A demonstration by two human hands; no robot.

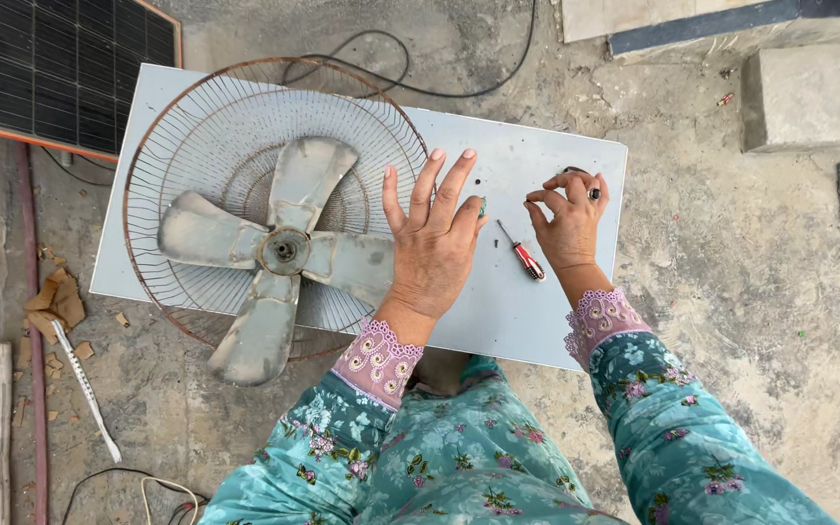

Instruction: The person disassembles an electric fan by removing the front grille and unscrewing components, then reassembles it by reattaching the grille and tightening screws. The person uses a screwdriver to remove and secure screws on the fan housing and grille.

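Observation:
A dusty grey fan blade (279,255) with four vanes lies in a rusty round wire fan guard (196,117) on a pale grey board (537,156). My left hand (432,238) rests flat, fingers spread, over the guard's right rim and the board. My right hand (568,219) hovers over the board with thumb and forefinger pinched together on something too small to make out. A small screwdriver (523,254) with a red handle lies on the board between my hands.
A solar panel (51,68) lies at the top left. A black cable (420,87) curls on the concrete behind the board. Concrete blocks (809,92) stand at the top right. Cardboard scraps (55,301), a white strip (85,389) and a pipe lie at the left.

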